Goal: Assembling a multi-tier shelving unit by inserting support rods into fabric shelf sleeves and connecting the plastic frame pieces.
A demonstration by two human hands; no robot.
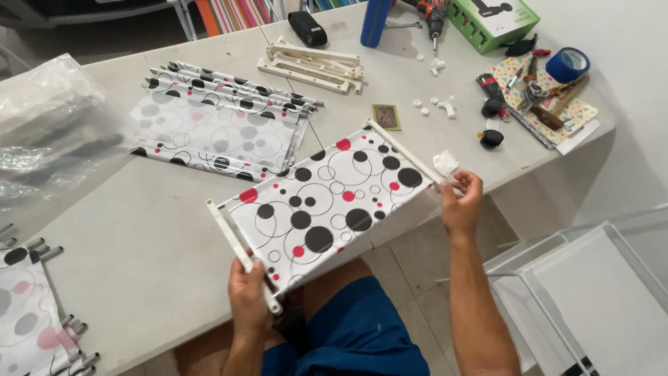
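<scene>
I hold a white fabric shelf panel [327,198] printed with black, grey and red circles, stretched between two white plastic end bars. My left hand [249,298] grips the near-left end bar [240,252] from below. At the panel's right corner, my right hand [461,200] pinches the end of the far bar [402,150]. The panel hangs tilted over the table's front edge, above my lap in blue shorts.
On the grey table [139,244] lie more patterned panels [216,125], a stack of white plastic bars [313,66], small white connectors [442,104], a clear plastic bag [49,132], a drill [435,17], a green box [490,21], blue tape [567,64] and hand tools. A white wire rack [591,278] stands at right.
</scene>
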